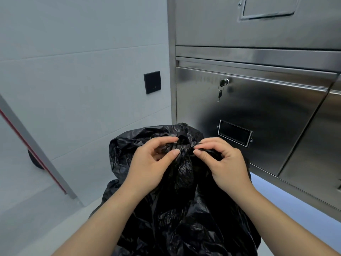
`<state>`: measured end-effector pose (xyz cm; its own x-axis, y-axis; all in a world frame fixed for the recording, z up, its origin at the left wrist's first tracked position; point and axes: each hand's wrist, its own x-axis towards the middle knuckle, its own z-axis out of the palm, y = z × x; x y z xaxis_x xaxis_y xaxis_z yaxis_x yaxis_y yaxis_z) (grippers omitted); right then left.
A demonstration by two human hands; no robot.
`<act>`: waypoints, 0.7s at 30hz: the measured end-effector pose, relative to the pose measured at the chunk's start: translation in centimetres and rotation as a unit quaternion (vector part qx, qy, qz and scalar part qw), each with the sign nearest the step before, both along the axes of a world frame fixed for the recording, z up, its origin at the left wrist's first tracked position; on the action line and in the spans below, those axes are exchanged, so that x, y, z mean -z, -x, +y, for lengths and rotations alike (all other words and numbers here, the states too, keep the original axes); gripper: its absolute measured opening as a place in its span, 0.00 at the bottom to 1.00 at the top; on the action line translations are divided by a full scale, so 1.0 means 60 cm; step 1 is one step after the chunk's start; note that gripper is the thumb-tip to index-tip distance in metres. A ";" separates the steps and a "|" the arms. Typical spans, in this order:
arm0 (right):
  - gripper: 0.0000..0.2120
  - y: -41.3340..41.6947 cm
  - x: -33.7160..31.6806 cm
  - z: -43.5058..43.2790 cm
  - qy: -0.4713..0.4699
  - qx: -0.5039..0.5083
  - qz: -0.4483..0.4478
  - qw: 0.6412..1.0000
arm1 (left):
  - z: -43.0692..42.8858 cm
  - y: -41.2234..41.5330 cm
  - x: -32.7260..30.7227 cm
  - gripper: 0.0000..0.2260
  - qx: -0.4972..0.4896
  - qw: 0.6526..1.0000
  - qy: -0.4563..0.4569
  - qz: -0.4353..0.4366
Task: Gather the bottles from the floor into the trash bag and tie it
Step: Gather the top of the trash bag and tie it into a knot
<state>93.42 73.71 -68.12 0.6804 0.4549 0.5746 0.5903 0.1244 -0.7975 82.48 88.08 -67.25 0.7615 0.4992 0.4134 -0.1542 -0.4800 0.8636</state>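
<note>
Both hands work the gathered neck of the black trash bag (184,209): left hand (149,167) and right hand (225,163) each pinch twisted plastic, seemingly to knot it.

You're in a commercial utility/service rm: stainless steel cabinet (267,111) w/ key (220,94) hanging from its lock (224,81), label holder (234,135), pale tiled wall (73,74), black wall panel (152,82).

Both my bare forearms reach in from the bottom corners, so my hands sit close together up front, thumbs pointing at each other. My left hand (147,163) pinches the trash bag (177,218) between thumb and curled index finger, and my right hand (227,163) does the same.
</note>
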 end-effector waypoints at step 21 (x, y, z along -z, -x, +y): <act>0.04 -0.043 0.003 -0.042 -0.040 0.098 0.106 0.989 | 0.046 0.014 0.007 0.07 -0.127 0.977 -0.170 0.027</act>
